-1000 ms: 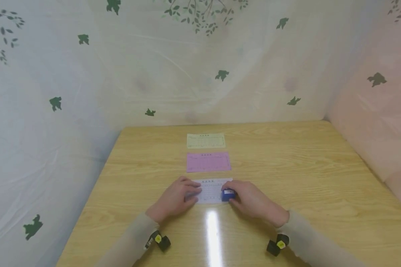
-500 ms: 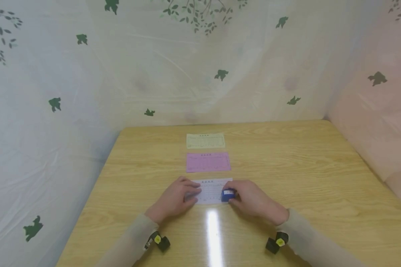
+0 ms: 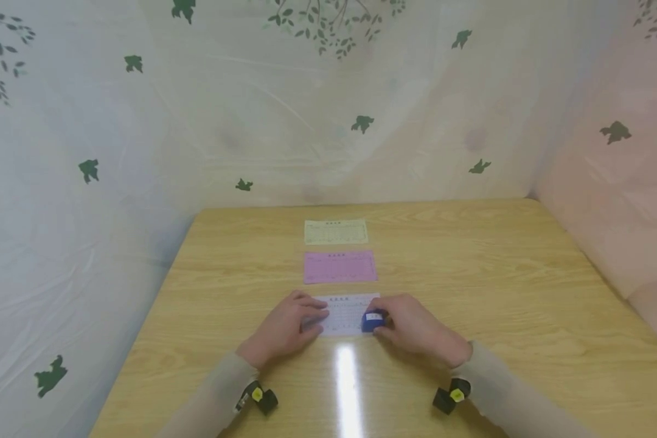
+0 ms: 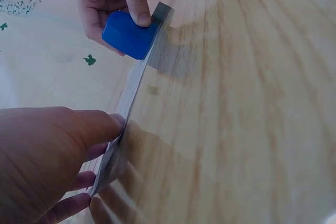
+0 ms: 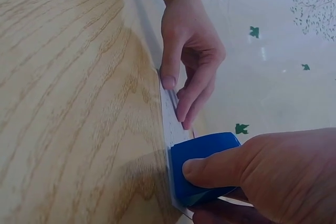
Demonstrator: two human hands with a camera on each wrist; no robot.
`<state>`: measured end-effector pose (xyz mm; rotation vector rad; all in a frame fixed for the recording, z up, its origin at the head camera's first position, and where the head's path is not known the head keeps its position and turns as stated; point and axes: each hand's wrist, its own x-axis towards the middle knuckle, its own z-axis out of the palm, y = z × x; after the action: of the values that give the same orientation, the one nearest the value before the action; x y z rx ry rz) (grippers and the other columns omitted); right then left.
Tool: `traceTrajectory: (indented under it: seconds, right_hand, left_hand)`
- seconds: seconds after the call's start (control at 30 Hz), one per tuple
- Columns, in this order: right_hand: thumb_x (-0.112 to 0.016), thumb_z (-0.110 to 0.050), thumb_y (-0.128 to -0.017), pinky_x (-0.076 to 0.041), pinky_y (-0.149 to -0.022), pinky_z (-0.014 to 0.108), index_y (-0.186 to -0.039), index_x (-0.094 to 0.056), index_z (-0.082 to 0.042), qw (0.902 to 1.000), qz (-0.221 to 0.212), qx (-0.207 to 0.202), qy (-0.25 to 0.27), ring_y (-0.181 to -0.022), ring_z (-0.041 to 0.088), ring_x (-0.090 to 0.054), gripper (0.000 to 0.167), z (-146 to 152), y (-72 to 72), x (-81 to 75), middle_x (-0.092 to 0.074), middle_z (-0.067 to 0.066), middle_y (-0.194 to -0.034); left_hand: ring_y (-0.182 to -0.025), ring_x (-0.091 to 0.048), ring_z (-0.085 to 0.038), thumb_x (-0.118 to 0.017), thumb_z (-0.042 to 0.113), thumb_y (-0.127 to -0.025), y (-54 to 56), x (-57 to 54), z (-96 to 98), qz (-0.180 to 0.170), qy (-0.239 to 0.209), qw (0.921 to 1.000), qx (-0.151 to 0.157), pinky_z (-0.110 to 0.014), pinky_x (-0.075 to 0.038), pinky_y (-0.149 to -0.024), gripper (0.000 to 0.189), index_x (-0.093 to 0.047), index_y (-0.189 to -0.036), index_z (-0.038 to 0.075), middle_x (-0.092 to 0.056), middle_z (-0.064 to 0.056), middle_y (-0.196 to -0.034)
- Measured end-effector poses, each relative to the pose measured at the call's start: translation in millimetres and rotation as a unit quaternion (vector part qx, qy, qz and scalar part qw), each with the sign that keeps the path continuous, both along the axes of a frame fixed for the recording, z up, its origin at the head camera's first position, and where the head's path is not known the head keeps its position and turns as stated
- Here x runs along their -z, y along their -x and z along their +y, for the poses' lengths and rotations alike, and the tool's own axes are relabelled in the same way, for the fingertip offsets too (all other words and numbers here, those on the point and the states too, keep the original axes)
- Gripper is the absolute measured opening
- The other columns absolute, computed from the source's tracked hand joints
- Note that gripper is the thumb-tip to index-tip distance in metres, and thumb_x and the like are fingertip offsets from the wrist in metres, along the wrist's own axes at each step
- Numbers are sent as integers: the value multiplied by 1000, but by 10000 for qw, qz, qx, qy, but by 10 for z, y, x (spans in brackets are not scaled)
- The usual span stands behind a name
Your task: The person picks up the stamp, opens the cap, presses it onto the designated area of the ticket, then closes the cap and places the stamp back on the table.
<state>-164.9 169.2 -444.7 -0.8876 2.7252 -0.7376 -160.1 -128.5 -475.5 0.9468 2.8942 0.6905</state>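
A white printed form [image 3: 344, 315] lies on the table, nearest to the person of three slips. My left hand [image 3: 286, 322] rests on its left end, with thumb and fingers spread and fairly straight. On the form's right end stands a blue stamp [image 3: 372, 322] with a pale label on top. My right hand [image 3: 410, 322] pinches the stamp between thumb and fingers. In the left wrist view the stamp [image 4: 130, 35] sits against the paper, and in the right wrist view the right thumb lies along the side of the stamp [image 5: 202, 161]. The stamp's underside is hidden.
A pink printed slip [image 3: 340, 267] lies just beyond the white form, and a pale yellow one [image 3: 336, 232] lies farther back. The wooden table [image 3: 498, 267] meets a leaf-patterned cloth backdrop [image 3: 306, 121] at its back and sides. Dark wrist cameras sit on both sleeves.
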Motion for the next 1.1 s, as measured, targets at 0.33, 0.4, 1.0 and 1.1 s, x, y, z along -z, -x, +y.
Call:
traceTrajectory:
  seconds: [0.33, 0.4, 1.0, 1.1]
  right_hand:
    - [-82, -8, -90, -65, -88, 32, -114, -75, -12, 9999, -20, -93, 35, -100, 16, -75, 24, 10, 33, -2, -80, 4, -112]
    - [-82, -8, -90, -66, -88, 32, -114, -76, -13, 9999, -56, -82, 35, -101, 16, -75, 24, 14, 37, -5, -80, 4, -112]
    - [-83, -12, -91, -65, -90, 32, -116, -75, -15, 9995, -308, 39, -56, -101, 12, -74, 26, -2, 50, -5, -79, 1, -115]
    - [-83, -12, -90, -65, -87, 29, -113, -76, -15, 9996, -261, -8, -99, -98, 10, -73, 25, -1, 57, -15, -79, 1, -112]
  left_hand:
    - [-129, -61, -24, -75, 29, -98, 2, -15, -3, -26, 10, 10000, -24, -47, -53, -114, 35, -76, -129, 14, -72, -2, -141]
    - [-130, -61, -24, -75, 29, -98, 4, -25, -3, -36, 6, 10000, -16, -47, -53, -114, 35, -76, -130, 14, -72, -2, -141]
    - [-128, -61, -25, -75, 26, -97, 19, 1, 20, -75, 80, 9999, -38, -47, -53, -113, 34, -76, -129, 13, -72, -3, -140]
    - [-128, -62, -25, -76, 26, -97, 16, -5, 20, -66, 55, 10000, -39, -47, -54, -113, 34, -76, -128, 13, -72, -3, -139]
